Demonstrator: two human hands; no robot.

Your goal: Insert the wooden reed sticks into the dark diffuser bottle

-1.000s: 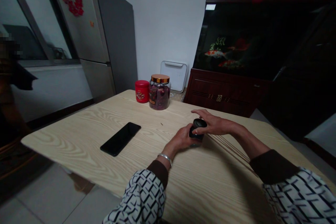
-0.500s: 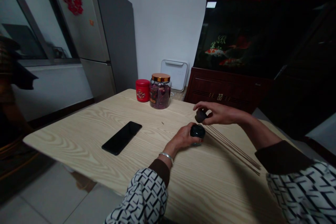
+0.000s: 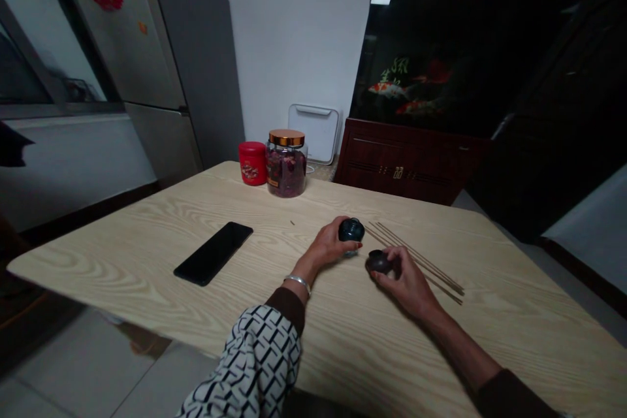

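Gripping jar (image 3: 351,230) in left hand (image 3: 326,247), lid (image 3: 378,262) in right hand (image 3: 405,282), wood-grain table (image 3: 98,261), aquarium (image 3: 416,59) behind

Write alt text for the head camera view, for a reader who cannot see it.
The left hand holds a small dark jar and the right hand a dark lid at a light wood-grain table, beside thin wooden sticks. A black phone lies nearby.

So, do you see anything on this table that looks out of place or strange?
A tiny speck lies alone on the table in front of the jar, and the thin sticks beside the right hand lie loose, slightly splayed.
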